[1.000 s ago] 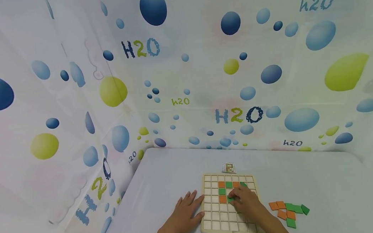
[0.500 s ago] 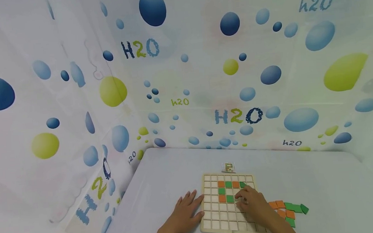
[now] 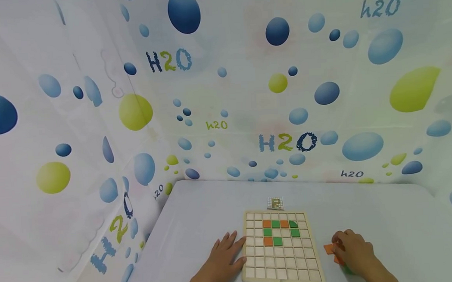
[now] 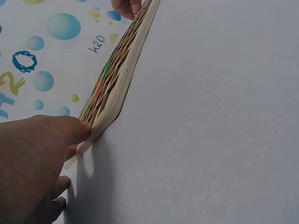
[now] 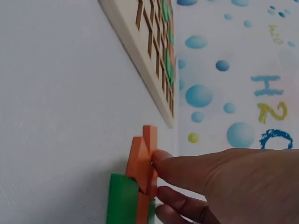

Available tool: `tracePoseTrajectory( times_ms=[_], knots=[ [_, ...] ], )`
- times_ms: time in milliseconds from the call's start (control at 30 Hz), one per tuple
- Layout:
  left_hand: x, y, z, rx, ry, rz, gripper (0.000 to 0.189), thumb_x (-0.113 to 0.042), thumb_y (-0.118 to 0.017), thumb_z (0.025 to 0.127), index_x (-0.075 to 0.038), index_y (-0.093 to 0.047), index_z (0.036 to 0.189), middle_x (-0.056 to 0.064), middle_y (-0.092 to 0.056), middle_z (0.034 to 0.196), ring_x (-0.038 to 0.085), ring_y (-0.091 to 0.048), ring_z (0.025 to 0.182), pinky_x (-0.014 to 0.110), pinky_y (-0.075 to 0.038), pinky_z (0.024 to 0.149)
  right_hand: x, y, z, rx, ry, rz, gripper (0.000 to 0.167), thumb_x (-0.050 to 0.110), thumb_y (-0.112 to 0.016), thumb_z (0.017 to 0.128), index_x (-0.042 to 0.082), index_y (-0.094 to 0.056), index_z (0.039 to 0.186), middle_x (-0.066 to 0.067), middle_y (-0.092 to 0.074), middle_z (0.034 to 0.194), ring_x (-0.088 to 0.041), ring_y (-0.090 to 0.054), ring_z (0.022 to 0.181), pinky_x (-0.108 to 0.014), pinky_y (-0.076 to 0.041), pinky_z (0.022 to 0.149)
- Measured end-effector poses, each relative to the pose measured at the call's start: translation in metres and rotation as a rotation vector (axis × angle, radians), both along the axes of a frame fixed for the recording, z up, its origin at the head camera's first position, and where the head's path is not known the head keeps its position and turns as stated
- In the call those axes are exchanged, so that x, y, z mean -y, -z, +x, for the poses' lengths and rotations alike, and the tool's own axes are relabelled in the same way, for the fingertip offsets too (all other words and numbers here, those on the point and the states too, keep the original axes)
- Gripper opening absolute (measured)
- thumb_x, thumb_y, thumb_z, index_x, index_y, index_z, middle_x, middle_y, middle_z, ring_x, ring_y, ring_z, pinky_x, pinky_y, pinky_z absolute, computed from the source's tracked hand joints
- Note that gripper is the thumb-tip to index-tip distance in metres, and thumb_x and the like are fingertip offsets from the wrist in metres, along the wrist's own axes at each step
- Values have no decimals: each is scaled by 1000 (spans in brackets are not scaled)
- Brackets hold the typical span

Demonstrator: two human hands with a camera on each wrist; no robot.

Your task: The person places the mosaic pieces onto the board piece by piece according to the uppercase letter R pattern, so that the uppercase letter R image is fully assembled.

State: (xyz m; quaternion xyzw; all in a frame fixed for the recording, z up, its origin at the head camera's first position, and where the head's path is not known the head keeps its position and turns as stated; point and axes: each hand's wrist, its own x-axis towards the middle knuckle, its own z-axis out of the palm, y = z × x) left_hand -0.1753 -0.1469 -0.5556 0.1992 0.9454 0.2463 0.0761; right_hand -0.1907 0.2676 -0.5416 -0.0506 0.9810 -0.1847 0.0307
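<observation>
A wooden grid board (image 3: 258, 262) lies on the table, with several orange and green tiles set in its upper middle cells. One green tile (image 3: 295, 232) sits under the rounded green tile (image 3: 293, 224). My left hand (image 3: 224, 258) rests on the table with fingers spread, thumb and index at the board's left edge; the left wrist view shows the thumb on that wooden edge. Right of the board, my right hand (image 3: 353, 249) bends over the loose tiles. Its thumb and fingertips pinch an orange tile (image 5: 152, 161) there. Beside it show another orange tile (image 3: 328, 249) and a green tile (image 5: 122, 198).
A small pattern card (image 3: 275, 203) with a coloured grid lies just beyond the board. White table surface (image 3: 207, 211) extends around the board, and a curtain (image 3: 242, 97) printed with blue and green dots hangs behind and to the left.
My right hand has moved from the board to the loose tiles at the right. The green tile below the rounded one, earlier covered by that hand, now shows. My left hand stays put.
</observation>
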Motion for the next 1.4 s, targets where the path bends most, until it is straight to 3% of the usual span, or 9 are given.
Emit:
tracePoseTrajectory(
  times_ms=[100,300,467,633,833,1000,1167,1400],
  knots=[
    [0,-1,0,6,3,7,61,-46,-58,106,-23,-46,161,16,-35,170,44,-29,158,72,-22,122,-5,2,-1,10,-6,-16,15,24,-78,96,15,-68,103,-2,-62,97,-25,-62,89,-52,-52,69],
    [0,0,0,13,9,2,61,-47,-57,107,-24,-45,162,16,-35,170,43,-29,158,71,-23,123,-3,7,-4,48,6,-32,34,42,-84,89,16,-67,104,-2,-61,96,-25,-57,87,-55,-46,73],
    [0,0,0,4,0,-5,61,-48,-57,106,-25,-45,162,15,-35,170,44,-29,158,72,-23,122,0,9,-6,17,-4,-53,26,26,-81,93,16,-67,112,-3,-64,101,-32,-59,95,-55,-46,73],
    [0,-1,0,5,-5,-6,61,-47,-58,106,-24,-46,161,16,-35,170,44,-29,158,72,-23,122,-1,10,-12,-16,0,-65,32,11,-75,91,13,-68,122,-7,-67,111,-38,-62,104,-58,-49,73],
    [1,2,0,-4,0,-1,61,-48,-57,106,-25,-46,162,16,-35,170,44,-29,158,72,-23,122,-11,12,-18,-14,2,-87,31,14,-74,90,10,-67,121,-15,-65,116,-37,-63,101,-54,-50,70],
    [1,1,0,1,1,1,61,-47,-57,106,-25,-46,162,16,-35,170,44,-29,158,72,-23,122,-12,11,-23,45,40,-124,31,16,-73,93,7,-66,121,-13,-61,111,-30,-58,97,-49,-47,70],
    [0,-1,0,7,-3,-1,61,-47,-57,106,-24,-46,161,16,-35,170,44,-29,158,71,-23,123,-10,15,-28,22,31,-195,27,15,-73,96,8,-67,121,-11,-61,110,-26,-57,95,-44,-46,70],
    [0,-1,0,7,-4,4,61,-46,-58,106,-24,-46,161,16,-36,170,44,-29,157,72,-23,122,4,19,-35,55,18,-273,33,15,-75,97,4,-65,126,-15,-61,120,-30,-61,108,-55,-52,87]
  ],
)
